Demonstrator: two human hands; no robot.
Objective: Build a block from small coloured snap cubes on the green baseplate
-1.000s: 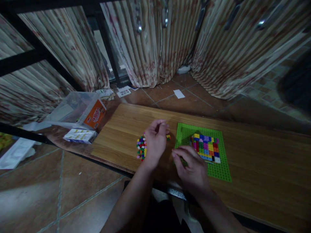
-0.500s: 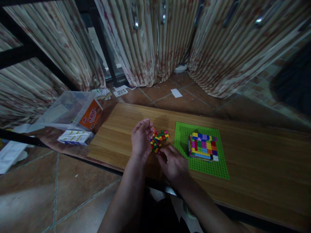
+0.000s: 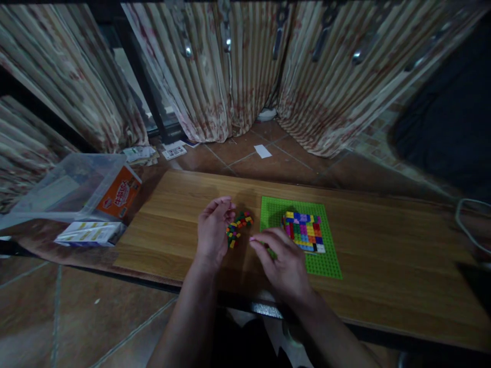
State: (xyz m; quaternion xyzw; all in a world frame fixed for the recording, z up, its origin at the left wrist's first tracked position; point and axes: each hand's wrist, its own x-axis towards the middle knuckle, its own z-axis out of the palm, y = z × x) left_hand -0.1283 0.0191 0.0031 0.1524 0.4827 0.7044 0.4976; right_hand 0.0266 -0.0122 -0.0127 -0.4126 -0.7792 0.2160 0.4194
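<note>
My right hand (image 3: 286, 260) pinches a tiny pink toy brick (image 3: 251, 238) between thumb and forefinger, above the wood between the loose bricks and the baseplate. My left hand (image 3: 213, 227) is raised just left of the loose bricks, its fingers curled in; what they hold, if anything, is hidden. Beside it lies a small heap of loose toy bricks (image 3: 243, 220) in red, green, yellow and orange. A block of many-coloured bricks (image 3: 305, 231) stands on the green studded baseplate (image 3: 332, 260), close behind my right hand, which covers part of the plate.
The long wooden bench top (image 3: 383, 255) carries all the bricks. Off its left end are a clear plastic bin (image 3: 72, 179) with an orange label and a white box (image 3: 90, 233). Curtains (image 3: 238, 76) hang behind. A dark shape (image 3: 448, 112) is at the right.
My right hand has lifted away from the loose bricks with the pink brick in its fingertips. The left hand keeps its place beside the heap. The whole view has shifted slightly.
</note>
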